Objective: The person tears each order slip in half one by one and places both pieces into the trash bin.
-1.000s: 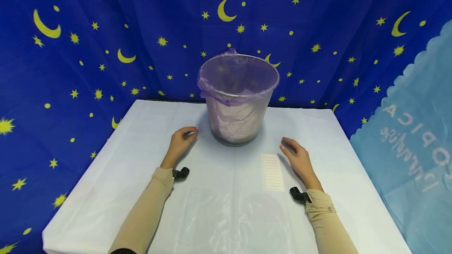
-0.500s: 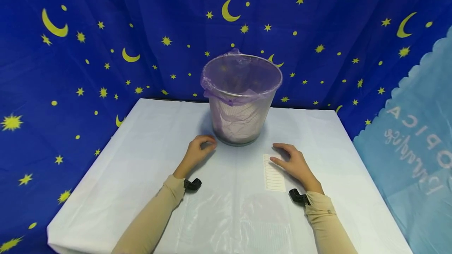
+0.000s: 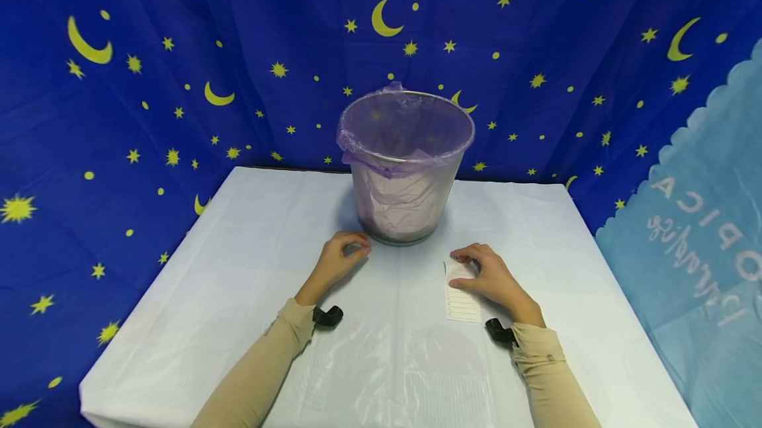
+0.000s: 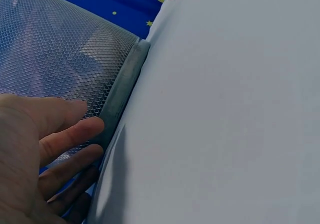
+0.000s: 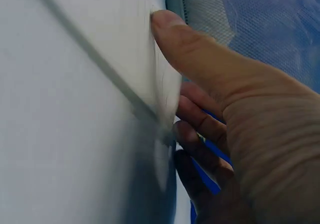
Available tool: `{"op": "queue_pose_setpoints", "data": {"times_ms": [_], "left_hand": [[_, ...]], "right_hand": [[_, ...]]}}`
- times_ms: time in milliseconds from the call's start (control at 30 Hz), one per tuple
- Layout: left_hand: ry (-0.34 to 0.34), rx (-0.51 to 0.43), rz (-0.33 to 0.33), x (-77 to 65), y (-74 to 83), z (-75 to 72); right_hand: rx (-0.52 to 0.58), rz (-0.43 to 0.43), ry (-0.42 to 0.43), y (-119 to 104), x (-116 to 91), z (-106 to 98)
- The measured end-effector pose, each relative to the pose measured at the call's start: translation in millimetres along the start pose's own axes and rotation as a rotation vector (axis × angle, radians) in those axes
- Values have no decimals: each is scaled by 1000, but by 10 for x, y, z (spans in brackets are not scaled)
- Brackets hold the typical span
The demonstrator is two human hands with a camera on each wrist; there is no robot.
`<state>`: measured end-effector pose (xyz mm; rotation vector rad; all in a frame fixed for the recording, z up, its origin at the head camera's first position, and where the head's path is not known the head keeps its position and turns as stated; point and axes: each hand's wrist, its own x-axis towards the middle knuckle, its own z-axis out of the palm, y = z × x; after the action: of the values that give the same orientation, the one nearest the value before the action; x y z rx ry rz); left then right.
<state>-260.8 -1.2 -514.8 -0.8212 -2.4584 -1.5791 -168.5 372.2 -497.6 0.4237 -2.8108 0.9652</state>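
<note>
A lined slip of paper (image 3: 463, 309) lies on the table, its far end slightly raised. My right hand (image 3: 491, 277) is over that end, with the thumb on one edge and bent fingers at the other, gripping the paper. In the right wrist view the paper (image 5: 167, 82) bows between thumb (image 5: 200, 54) and fingers. My left hand (image 3: 335, 262) rests loosely bent beside the base of a wire mesh wastebasket (image 3: 399, 206) and holds nothing. In the left wrist view its fingertips are close to the basket's bottom rim (image 4: 122, 82); whether they touch is unclear.
A purple plastic liner (image 3: 389, 167) folds over the basket's rim. The white-covered table (image 3: 250, 216) ends at a blue star-and-moon curtain (image 3: 286, 31). A light blue cloth (image 3: 702, 216) hangs at the right. Each wrist wears a black camera mount (image 3: 501, 333).
My right hand has moved left and down onto the paper, its thumb and fingers closing at the far end. My left hand has moved right, to the basket's base.
</note>
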Motion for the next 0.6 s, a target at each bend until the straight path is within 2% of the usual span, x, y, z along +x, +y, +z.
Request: {"op": "queue_pose_setpoints", "data": {"times_ms": [300,467,600], "left_hand": [[7,-6,-3,-6,-7,28],[-5,-28,18,-20,5,91],[-9,-27,47,-36,88,174]], "right_hand": [[75,3,-45,-23,13,4],[111,-29,-23,-53,14,51],[168,-43,-13,-141,43,130]]}}
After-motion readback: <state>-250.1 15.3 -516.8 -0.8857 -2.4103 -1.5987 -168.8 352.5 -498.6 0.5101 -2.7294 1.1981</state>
